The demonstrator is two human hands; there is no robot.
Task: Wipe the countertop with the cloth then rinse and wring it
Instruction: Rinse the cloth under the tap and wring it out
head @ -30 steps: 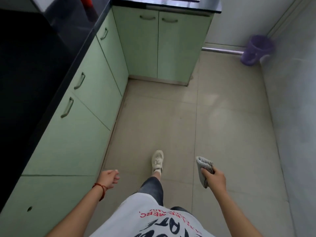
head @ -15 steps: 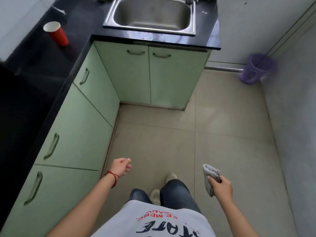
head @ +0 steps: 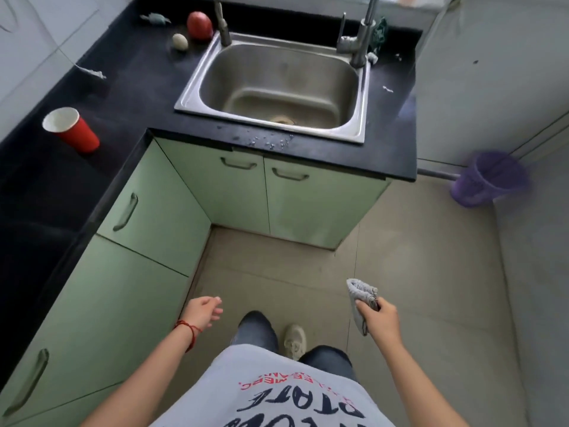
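My right hand [head: 380, 315] grips a crumpled grey cloth [head: 360, 292] low over the floor, well in front of the counter. My left hand [head: 203, 311] hangs loose with its fingers apart and holds nothing; a red string circles its wrist. The black L-shaped countertop [head: 129, 87] runs along the left and across the back. A steel sink [head: 277, 84] is set into it, with a tap [head: 363, 35] at its far right corner. Water drops lie on the counter edge [head: 271, 141] in front of the sink.
A red cup [head: 72, 129] stands on the left counter. A red fruit [head: 200, 24] and a pale egg-shaped object [head: 180, 41] sit behind the sink's left corner. Green cabinets [head: 234, 192] stand below. A purple bin [head: 489, 180] sits on the floor at right, by the wall.
The view has risen, bringing the sink, tap and back counter into sight. I have stepped closer to the sink. The cloth stays in my right hand.
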